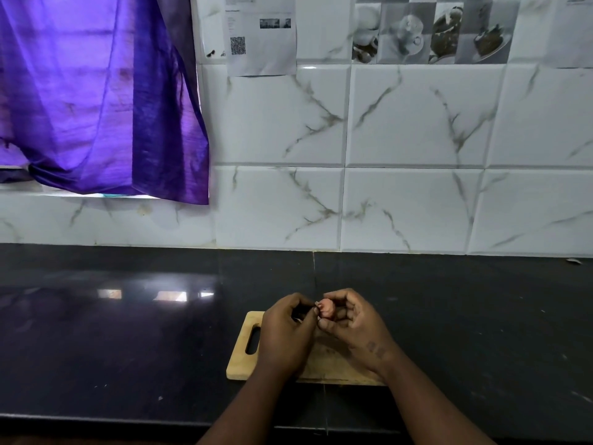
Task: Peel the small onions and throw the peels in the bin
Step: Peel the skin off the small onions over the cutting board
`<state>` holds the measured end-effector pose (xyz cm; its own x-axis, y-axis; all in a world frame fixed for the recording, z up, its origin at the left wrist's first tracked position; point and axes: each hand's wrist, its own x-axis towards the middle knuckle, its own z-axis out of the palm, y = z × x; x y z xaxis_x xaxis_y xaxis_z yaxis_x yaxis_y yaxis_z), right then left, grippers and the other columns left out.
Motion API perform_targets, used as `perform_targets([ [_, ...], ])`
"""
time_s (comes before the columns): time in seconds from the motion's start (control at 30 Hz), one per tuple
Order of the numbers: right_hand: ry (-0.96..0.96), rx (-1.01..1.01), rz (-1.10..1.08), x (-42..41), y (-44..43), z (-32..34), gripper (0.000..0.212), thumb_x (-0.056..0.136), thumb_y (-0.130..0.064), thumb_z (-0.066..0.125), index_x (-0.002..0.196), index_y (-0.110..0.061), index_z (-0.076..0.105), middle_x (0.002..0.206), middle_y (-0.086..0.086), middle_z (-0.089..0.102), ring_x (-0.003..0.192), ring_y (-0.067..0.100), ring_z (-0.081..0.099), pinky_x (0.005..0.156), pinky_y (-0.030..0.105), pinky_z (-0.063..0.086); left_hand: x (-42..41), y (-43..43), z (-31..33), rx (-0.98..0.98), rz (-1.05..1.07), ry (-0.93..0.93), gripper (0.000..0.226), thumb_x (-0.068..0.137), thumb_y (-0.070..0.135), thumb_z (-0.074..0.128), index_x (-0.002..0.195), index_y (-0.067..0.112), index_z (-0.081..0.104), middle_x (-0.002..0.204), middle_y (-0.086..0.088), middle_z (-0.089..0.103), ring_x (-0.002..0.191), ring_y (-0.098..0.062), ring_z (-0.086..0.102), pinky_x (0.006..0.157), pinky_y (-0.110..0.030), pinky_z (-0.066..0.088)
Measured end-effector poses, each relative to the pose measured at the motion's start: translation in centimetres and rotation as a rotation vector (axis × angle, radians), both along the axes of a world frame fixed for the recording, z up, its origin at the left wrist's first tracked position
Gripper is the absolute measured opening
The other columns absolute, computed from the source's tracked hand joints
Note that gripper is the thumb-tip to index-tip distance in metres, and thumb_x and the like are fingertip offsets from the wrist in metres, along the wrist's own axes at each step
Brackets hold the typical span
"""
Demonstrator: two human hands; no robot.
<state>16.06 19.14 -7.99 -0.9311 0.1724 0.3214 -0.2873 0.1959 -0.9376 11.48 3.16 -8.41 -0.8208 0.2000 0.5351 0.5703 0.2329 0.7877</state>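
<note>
A small pinkish onion [327, 308] is held above the wooden cutting board [244, 364]. My right hand [356, 326] grips it between curled fingers and thumb. My left hand [285, 332] has its fingers curled, and its fingertips pinch at the onion's left end, where a bit of skin sticks out. What else the left hand may hold is hidden by its fingers. No bin is in view.
The board lies on a dark polished counter [128, 348] near its front edge. A white marbled tile wall [417, 187] rises behind. A purple curtain [96, 91] hangs at the upper left, and papers [261, 33] are stuck to the tiles.
</note>
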Motion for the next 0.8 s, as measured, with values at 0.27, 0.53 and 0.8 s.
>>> perform_targets([
  [0.27,0.032,0.008,0.007,-0.06,0.2,-0.07,0.033,0.089,-0.007,0.078,0.121,-0.016,0.073,0.114,0.005,0.079,0.105,0.026,0.074,0.087,0.034,0.062,0.08,-0.01,0.16,0.024,0.0,-0.049,0.017,0.097,0.016,0.068,0.09,0.031,0.071,0.088,0.008,0.072,0.085,-0.003,0.067,0.07,-0.019,0.054],
  [0.53,0.036,0.012,-0.044,0.0,0.26,0.05,0.04,0.074,0.003,0.088,0.109,-0.001,0.068,0.098,0.01,0.077,0.081,0.004,0.072,0.07,0.02,0.06,0.31,0.0,0.31,0.045,-0.088,-0.048,0.006,0.095,0.023,0.074,0.096,0.029,0.075,0.091,0.008,0.076,0.088,-0.008,0.071,0.074,-0.023,0.059],
  [0.8,0.038,0.025,-0.05,-0.04,0.29,-0.18,0.036,0.074,-0.008,0.091,0.105,-0.01,0.072,0.103,0.012,0.078,0.094,0.028,0.074,0.079,0.032,0.063,0.03,-0.3,0.2,0.064,-0.075,-0.035,0.016,0.096,0.01,0.071,0.092,0.024,0.077,0.087,0.007,0.076,0.087,-0.006,0.071,0.072,-0.014,0.055],
])
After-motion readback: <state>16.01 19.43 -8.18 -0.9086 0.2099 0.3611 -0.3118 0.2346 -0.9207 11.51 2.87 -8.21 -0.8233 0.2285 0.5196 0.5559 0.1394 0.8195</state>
